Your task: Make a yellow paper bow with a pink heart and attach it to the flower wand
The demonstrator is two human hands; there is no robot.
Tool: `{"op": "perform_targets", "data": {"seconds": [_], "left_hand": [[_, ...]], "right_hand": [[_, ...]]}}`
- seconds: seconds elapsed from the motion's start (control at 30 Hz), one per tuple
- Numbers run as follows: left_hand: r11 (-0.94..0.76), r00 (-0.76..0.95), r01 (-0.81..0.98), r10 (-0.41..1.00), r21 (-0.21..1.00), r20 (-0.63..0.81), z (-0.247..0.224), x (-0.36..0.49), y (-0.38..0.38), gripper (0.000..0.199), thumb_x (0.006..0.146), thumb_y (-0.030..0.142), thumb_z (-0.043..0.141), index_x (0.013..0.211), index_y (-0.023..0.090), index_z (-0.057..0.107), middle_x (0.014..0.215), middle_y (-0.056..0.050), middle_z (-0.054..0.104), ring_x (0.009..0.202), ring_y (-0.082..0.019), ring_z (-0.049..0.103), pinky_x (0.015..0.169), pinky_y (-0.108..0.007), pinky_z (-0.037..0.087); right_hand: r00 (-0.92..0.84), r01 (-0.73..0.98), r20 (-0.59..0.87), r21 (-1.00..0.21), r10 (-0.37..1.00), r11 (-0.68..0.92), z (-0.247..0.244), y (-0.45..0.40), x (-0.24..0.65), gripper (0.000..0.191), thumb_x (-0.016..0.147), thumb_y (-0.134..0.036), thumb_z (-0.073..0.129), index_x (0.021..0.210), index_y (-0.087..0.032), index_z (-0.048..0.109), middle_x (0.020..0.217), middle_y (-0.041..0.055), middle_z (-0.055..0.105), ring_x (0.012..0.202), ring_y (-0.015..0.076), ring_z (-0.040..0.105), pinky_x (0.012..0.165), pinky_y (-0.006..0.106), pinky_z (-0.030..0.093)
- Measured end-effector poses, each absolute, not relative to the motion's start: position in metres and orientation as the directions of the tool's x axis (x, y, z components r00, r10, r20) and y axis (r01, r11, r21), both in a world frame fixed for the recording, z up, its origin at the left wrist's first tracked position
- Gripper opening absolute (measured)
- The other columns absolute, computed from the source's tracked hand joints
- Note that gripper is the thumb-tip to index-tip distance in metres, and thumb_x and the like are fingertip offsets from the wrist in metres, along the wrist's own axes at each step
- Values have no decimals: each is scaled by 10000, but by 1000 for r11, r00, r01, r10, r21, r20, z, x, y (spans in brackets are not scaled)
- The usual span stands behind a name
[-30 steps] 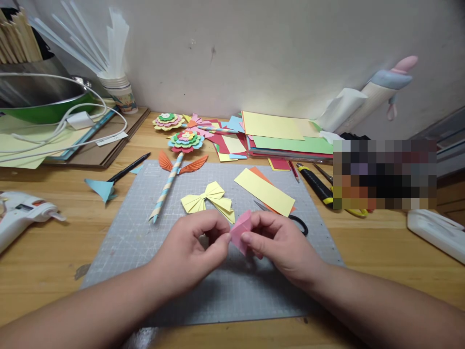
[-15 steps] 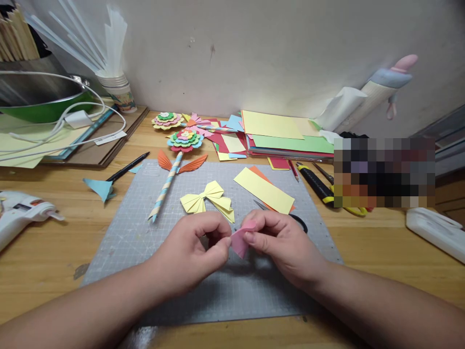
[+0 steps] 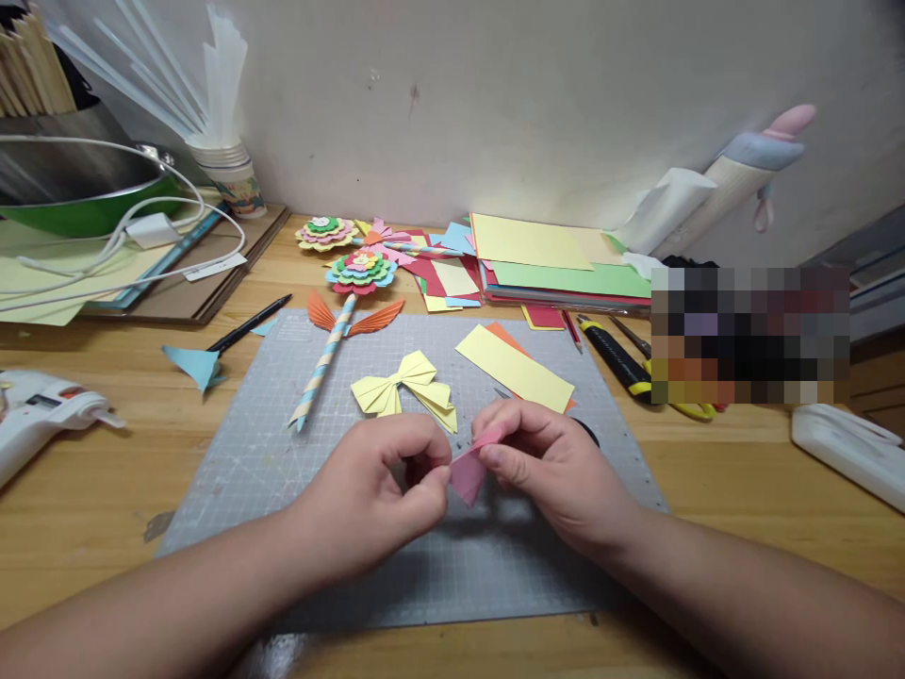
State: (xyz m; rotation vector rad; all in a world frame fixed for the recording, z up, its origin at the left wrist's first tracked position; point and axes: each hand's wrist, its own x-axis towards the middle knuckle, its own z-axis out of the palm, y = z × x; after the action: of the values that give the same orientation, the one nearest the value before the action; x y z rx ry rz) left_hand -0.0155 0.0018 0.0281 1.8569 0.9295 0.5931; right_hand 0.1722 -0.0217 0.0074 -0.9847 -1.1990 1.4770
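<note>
The pink paper piece is small and thin, with a bent shape and one part turned over at its upper right. Its narrow left end is pinched by the left hand, and its upper right part is gripped by the right hand, whose thumb hides some of it. The piece is in the air above the grey mat, its lower corner pointing downward.

Paper piece above cutting mat
</note>
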Motion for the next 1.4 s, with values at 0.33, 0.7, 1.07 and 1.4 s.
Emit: {"op": "perform_targets", "data": {"seconds": [0.33, 0.7, 1.07, 1.4], "left_hand": [[-282, 606, 380, 795, 881, -6, 28, -17, 2, 121, 749, 149, 492, 647, 165, 556, 613, 20, 550, 591, -117, 491, 570, -233, 383], [-241, 631, 317, 776, 917, -14, 27, -15, 2, 108, 720, 126, 498, 622, 172, 508, 578, 41, 493, 558, -99, 449, 535, -209, 361], [-45, 489, 240, 868, 970, -81, 27, -15, 6, 142, 774, 224, 521, 643, 169, 526, 628, 33, 504, 608, -111, 454, 572, -236, 357], [114, 476, 181, 859, 977, -189, 26, -15, 5, 135, 753, 243, 544, 638, 174, 530, 570, 53, 488, 545, -94, 417, 526, -228, 318]], "right_hand": [[-193, -194, 38, -981, 980, 0, 5, -20, 175, 89, 787, -222, 710, 717, -204, 658, 731, -12, 612, 631, 103, 523, 600, 244, 431], [-239, -271, -7, -960, 971, -74, 2, -22, 178, 149, 871, -273, 630, 751, -197, 674, 741, -8, 573, 646, 94, 493, 595, 225, 384], [-367, -134, -142, -970, 919, -203, 3, -24, 175, 213, 855, -342, 622, 742, -165, 585, 613, -41, 511, 561, 84, 437, 548, 227, 342], [-397, -144, -266, -927, 878, -346, 6, -23, 171, 264, 829, -376, 647, 704, -155, 575, 614, -13, 595, 521, 76, 484, 514, 217, 372]]}}
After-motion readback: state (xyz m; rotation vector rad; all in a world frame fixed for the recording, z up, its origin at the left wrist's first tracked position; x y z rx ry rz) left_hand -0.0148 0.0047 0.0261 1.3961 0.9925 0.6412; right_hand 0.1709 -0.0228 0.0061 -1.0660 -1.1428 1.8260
